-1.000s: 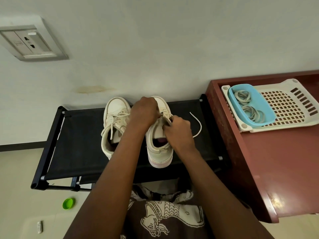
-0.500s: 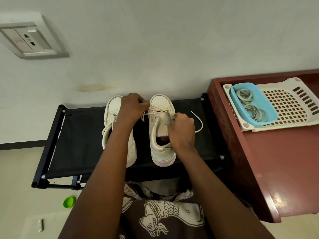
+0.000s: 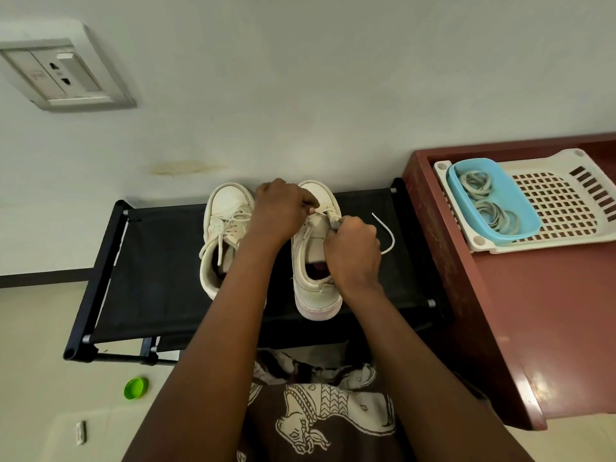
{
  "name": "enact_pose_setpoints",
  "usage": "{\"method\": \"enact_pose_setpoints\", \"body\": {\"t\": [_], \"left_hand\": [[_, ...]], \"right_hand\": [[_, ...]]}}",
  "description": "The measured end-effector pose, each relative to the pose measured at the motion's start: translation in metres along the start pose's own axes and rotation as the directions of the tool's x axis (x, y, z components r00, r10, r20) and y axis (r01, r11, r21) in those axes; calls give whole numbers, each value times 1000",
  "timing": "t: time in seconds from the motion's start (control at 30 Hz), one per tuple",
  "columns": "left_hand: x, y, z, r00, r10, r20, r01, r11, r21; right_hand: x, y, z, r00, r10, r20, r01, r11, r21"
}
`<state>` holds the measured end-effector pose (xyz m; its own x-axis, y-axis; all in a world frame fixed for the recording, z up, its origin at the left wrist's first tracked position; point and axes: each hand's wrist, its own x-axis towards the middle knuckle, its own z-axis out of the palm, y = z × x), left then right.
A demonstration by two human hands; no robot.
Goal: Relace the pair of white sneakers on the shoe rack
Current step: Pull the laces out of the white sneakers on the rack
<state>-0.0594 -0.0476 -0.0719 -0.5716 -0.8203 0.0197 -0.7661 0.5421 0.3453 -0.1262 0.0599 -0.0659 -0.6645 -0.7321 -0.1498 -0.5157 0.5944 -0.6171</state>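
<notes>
Since the earlier frame the left hand (image 3: 280, 211) has shifted right, off the left-hand white leather sneaker (image 3: 226, 235), whose tied laces now show, and onto the lace area of the right-hand white leather sneaker (image 3: 313, 288); the right hand (image 3: 353, 251) has barely moved. Both sneakers stand side by side at frame centre on the black fabric shoe rack (image 3: 160, 278), toes to the wall. The left hand's fingers are curled tight, pinching the white flat shoelace (image 3: 388, 231) over the upper eyelets. The right hand is also curled, pinching at the right eyelet row beside the tongue. The lace's free end loops out on the rack to the right of that hand; which eyelet is being worked is hidden by the fingers. Judgement: threading of the right-hand shoe is under way and the left-hand shoe looks done. The lace should be light, limp and a bit slippery, so hold it close to the stiff tip to feed it. The shoe is light and its upper gives, so brace it at the eyelet flap or tongue, not the sole. At frame right, a blue plastic tub (image 3: 526, 208) holding coiled spare laces sits in a white perforated plastic tray (image 3: 566, 201) on a reddish-brown wooden table (image 3: 550, 311). A green round cap (image 3: 136, 388) lies on the floor, lower left.
</notes>
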Motion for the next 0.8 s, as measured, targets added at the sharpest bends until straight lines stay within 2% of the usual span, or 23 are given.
{"method": "enact_pose_setpoints", "body": {"t": [0.1,0.17,0.23,0.33,0.37,0.43,0.53,0.63,0.7,0.8], "left_hand": [[-1,1,2,997,-17,-79,23,996,81],[-1,-2,1,993,-91,-80,96,993,71],[1,-9,-2,980,-189,-67,186,982,-41],[-1,-20,-9,924,-360,-131,299,891,-341],[-2,-24,-12,891,-424,-164,341,862,-376],[-5,-30,-14,863,-469,-187,395,858,-328],[-5,-27,-15,904,-411,-120,374,894,-247],[-3,-16,-16,976,-160,-149,113,953,-281],[-1,-9,-13,994,-56,-92,28,959,-281],[2,-4,-2,996,-69,58,71,997,-31]], "right_hand": [[-1,-1,-2,1000,9,4,-9,1000,-5],[-2,-2,-3,1000,10,5,-10,1000,-7],[-3,-3,-4,1000,6,5,-6,1000,-10],[-3,-4,-3,1000,7,8,-6,1000,-10],[-3,-4,-3,1000,10,9,-10,1000,-12],[-4,-4,-3,1000,19,11,-18,1000,-19],[-4,-5,-3,1000,17,6,-17,1000,-24],[-4,-5,-3,1000,13,5,-13,1000,-28],[-3,-5,-4,1000,11,3,-10,999,-35],[-3,-5,-3,1000,9,4,-9,999,-34]]}}
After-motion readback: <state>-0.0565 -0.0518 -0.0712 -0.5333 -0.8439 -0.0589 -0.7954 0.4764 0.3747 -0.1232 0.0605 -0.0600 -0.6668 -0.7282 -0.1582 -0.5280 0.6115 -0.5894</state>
